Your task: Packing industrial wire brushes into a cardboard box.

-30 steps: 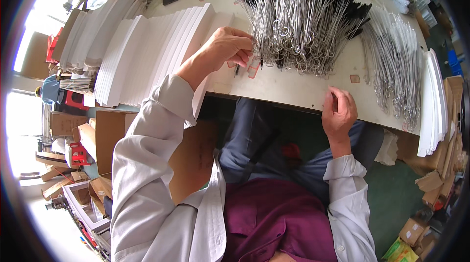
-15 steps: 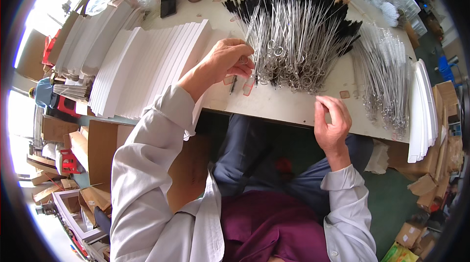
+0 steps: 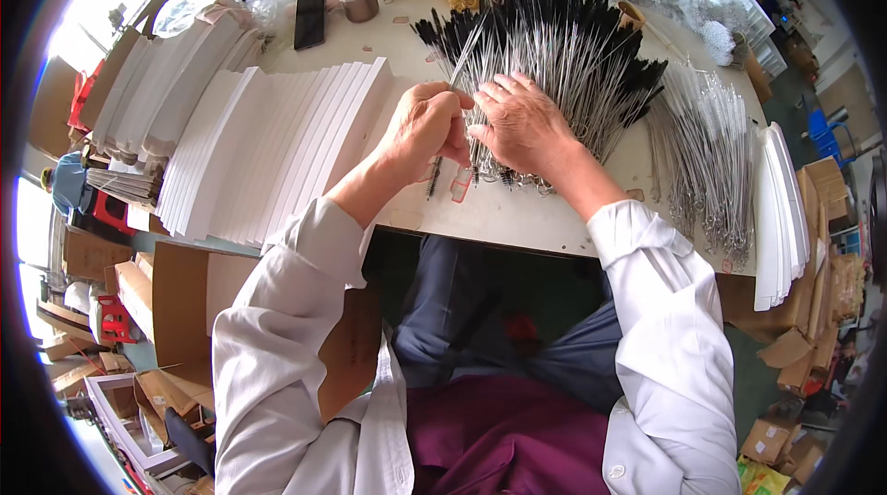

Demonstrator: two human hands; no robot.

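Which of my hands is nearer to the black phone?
Your left hand. It is below and to the right of the phone in the picture; your right hand is farther right, over the black-bristled brushes.

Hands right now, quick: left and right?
Left hand: closed, apparently pinching a thin pale brush.
Right hand: open, palm down over the black-tipped brushes; anything beneath is hidden.

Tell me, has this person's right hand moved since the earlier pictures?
Yes. Against the table, the right hand has moved forward and leftward, from near the front edge to over the pile of black-bristled wire brushes.
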